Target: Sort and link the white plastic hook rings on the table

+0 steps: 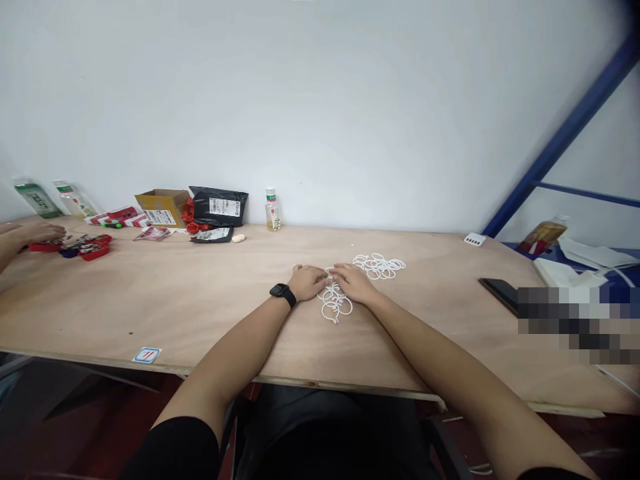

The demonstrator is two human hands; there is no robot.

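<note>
My left hand (307, 281), with a black watch on its wrist, and my right hand (354, 280) meet at the middle of the plywood table (175, 307). Their fingers are curled together on a small white plastic ring (330, 274) between them. A small cluster of joined white rings (335, 305) lies just in front of my hands. A loose pile of several more white rings (379, 265) sits behind my right hand.
Another person's hand (30, 233) rests at the far left by red parts (93, 248). A cardboard box (163, 207), black bags (219, 207) and a small bottle (273, 211) stand by the wall. A black phone (500, 292) lies right.
</note>
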